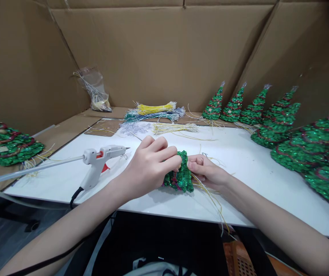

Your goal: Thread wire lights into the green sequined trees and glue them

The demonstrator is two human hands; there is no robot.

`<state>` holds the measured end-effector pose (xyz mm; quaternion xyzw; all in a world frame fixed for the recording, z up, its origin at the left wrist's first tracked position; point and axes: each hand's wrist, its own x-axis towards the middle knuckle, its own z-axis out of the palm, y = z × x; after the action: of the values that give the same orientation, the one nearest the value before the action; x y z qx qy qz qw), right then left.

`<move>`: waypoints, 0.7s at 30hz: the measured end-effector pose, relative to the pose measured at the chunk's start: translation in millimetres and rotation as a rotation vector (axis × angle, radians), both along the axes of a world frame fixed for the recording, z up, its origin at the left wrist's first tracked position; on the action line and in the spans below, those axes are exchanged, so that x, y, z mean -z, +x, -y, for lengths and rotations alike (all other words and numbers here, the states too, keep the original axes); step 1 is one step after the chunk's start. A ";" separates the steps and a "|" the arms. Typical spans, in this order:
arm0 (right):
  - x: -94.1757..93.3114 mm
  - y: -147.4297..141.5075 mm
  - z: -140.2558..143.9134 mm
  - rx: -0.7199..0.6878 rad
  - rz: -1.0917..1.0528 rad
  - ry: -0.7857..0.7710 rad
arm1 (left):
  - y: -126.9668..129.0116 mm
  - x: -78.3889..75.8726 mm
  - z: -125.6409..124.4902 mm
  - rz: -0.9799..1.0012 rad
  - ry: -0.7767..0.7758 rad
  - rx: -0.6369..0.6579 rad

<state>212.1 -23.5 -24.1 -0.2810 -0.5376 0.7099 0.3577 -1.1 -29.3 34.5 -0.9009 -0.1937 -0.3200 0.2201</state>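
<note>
A small green tinsel Christmas tree lies on its side near the table's front edge, its base and wires towards the right. My left hand is closed over its upper part, fingers curled and covering much of it. Beyond the knuckles sticks out a thin metal point; whether it is in this hand I cannot tell. My right hand pinches the tree's base edge between thumb and fingers. Yellow and white wires trail from the base below this hand and over the table edge.
A white hot glue gun with its cord stands left of my left hand. Wire bundles lie at the back, beside a plastic bag. Finished-looking trees line the right side; another tree is at left. Cardboard walls enclose the white tabletop.
</note>
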 end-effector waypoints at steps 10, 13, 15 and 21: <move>-2.2 1.3 0.4 0.012 0.049 0.004 | -0.1 -1.8 0.8 -0.025 -0.040 -0.007; -4.8 3.5 0.0 -0.003 0.086 0.000 | -5.2 -5.5 -5.6 0.013 -0.192 0.032; -4.8 5.4 -0.6 -0.028 0.083 -0.015 | -9.0 -8.4 -11.9 0.084 -0.305 0.055; -2.1 6.3 -3.0 -0.041 0.072 -0.029 | -10.2 0.3 -39.4 0.169 -0.439 -0.013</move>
<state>218.4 -20.5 -22.0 -0.3004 -0.5453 0.7145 0.3193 -11.2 10.2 34.2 -0.8959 -0.2822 -0.3429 0.0042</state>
